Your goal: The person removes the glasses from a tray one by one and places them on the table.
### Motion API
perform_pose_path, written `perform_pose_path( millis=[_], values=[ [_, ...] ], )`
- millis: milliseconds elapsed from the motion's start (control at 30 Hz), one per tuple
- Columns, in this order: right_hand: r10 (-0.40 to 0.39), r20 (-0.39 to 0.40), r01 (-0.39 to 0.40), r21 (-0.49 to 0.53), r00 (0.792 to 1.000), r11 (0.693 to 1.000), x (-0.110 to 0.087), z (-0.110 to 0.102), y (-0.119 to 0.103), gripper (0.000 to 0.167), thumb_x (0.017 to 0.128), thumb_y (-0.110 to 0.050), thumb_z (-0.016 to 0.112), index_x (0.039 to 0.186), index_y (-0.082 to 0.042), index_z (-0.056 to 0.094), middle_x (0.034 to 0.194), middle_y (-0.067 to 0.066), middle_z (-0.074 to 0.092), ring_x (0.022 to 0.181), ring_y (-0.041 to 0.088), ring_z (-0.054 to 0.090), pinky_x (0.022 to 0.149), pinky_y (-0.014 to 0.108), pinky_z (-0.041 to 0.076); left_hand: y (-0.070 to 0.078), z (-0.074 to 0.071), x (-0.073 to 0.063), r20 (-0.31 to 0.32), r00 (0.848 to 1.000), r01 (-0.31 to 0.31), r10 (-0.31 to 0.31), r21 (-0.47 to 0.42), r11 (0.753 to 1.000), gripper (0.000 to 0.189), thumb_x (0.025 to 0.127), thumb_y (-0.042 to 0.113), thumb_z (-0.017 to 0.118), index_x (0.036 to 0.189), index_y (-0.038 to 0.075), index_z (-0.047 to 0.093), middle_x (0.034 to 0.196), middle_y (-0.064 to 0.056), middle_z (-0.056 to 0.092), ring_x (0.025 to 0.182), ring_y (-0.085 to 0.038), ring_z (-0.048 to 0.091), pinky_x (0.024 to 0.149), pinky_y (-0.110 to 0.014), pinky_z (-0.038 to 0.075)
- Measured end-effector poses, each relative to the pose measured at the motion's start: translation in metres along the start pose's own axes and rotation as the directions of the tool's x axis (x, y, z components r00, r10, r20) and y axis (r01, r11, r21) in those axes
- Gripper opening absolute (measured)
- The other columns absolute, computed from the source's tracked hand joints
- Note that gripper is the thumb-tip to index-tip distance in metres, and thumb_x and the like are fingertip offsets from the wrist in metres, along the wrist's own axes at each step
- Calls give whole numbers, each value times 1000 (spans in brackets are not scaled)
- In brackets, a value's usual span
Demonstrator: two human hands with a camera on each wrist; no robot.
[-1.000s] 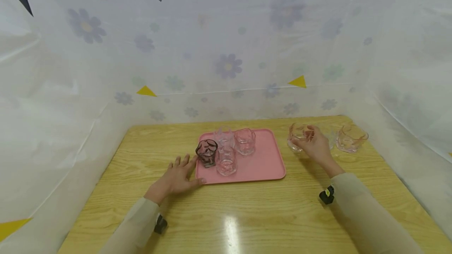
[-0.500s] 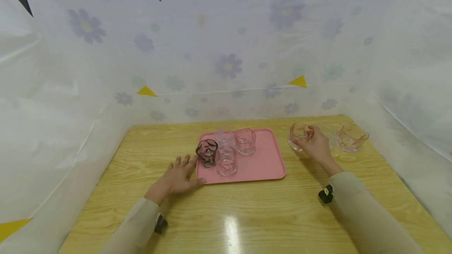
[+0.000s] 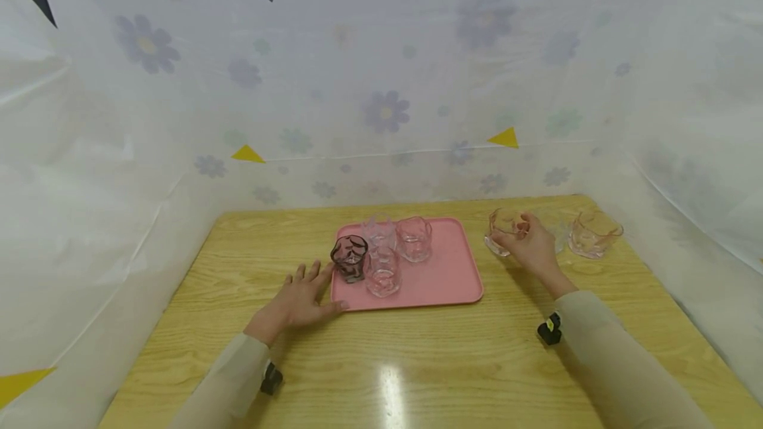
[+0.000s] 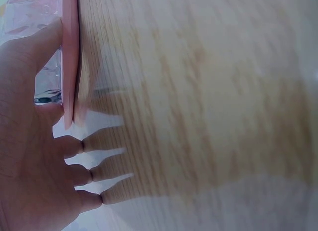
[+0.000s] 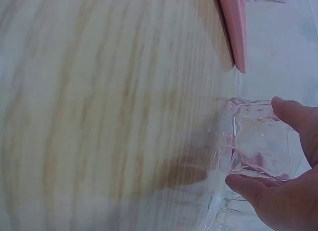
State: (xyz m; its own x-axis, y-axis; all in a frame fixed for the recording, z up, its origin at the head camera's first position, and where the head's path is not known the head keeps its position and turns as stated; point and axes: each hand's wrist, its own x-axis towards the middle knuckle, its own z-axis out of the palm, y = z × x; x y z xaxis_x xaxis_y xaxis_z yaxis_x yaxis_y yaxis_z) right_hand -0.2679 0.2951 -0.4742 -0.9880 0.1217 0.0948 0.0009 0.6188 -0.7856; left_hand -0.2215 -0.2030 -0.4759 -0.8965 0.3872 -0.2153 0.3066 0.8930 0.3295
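Note:
On the table to the right of the pink tray (image 3: 441, 283), my right hand (image 3: 534, 250) grips a pinkish-amber glass tumbler (image 3: 502, 225) by its sides. The right wrist view shows the thumb and fingers on opposite sides of this tumbler (image 5: 261, 141), its base at or near the wood. My left hand (image 3: 301, 302) lies with spread fingers at the tray's front left corner, touching its rim (image 4: 70, 57). Nearest to it on the tray stands a dark smoky tumbler (image 3: 350, 258). Two clear tumblers and a pink tumbler (image 3: 414, 240) stand beside it.
Behind my right hand is a clear tumbler (image 3: 559, 227), partly hidden. An amber tumbler (image 3: 593, 236) stands farther right, near the table's right edge. White flower-printed sheeting (image 3: 334, 118) encloses the back and sides of the wooden table (image 3: 334, 369).

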Motion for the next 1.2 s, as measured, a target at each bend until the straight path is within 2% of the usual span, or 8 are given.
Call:
perform_pose_path(
  millis=[233, 500, 700, 900, 1000, 1200],
  values=[
    [-20, -6, 20, -24, 1000, 1000, 0, 1, 3, 102, 97, -46, 74, 163, 10, 21, 149, 40, 49, 124, 51, 64, 100, 64, 55, 0, 0, 0, -3, 1000, 5, -5, 5, 1000, 99, 98, 72, 54, 170, 13, 19, 173, -28, 16, 158, -59, 9, 124, -78, 11],
    [-21, -18, 20, -67, 1000, 998, -1, -3, -1, 106, 95, -53, 75, 164, 7, 22, 149, 39, 51, 126, 50, 62, 101, 65, 53, -1, 2, 1, -14, 1000, 5, -5, 6, 1000, 99, 98, 71, 55, 170, 13, 20, 173, -29, 18, 157, -60, 10, 123, -78, 12],
    [-27, -10, 27, -31, 1000, 999, -9, -7, -2, 105, 96, -53, 73, 165, 7, 20, 154, 42, 43, 138, 55, 52, 107, 67, 49, -1, 3, 1, -26, 1000, -8, 9, 13, 1000, 99, 98, 70, 56, 170, 12, 20, 172, -30, 19, 156, -62, 11, 122, -79, 12],
    [-68, -72, 63, -65, 995, 996, -23, -11, -2, 91, 100, -46, 71, 161, 8, 30, 150, 41, 48, 132, 56, 57, 98, 66, 56, -1, 2, 2, -26, 1000, -5, 5, 5, 1000, 99, 98, 70, 56, 170, 12, 21, 172, -30, 19, 156, -62, 10, 122, -79, 13],
    [-117, -132, 107, -77, 984, 991, -30, -13, -7, 81, 100, -39, 73, 157, 8, 39, 143, 40, 55, 123, 55, 64, 91, 65, 59, 0, 2, 2, -23, 1000, -1, 1, 3, 1000, 99, 98, 69, 57, 170, 12, 21, 172, -30, 19, 157, -61, 10, 122, -79, 12],
    [-201, -186, 187, -92, 962, 978, -38, -10, -21, 67, 99, -29, 76, 149, 6, 51, 135, 35, 64, 112, 51, 70, 83, 63, 61, -1, 2, 2, -21, 1000, 0, 0, 9, 1000, 98, 98, 69, 56, 170, 11, 21, 172, -30, 19, 157, -62, 11, 122, -79, 13]
  ],
)
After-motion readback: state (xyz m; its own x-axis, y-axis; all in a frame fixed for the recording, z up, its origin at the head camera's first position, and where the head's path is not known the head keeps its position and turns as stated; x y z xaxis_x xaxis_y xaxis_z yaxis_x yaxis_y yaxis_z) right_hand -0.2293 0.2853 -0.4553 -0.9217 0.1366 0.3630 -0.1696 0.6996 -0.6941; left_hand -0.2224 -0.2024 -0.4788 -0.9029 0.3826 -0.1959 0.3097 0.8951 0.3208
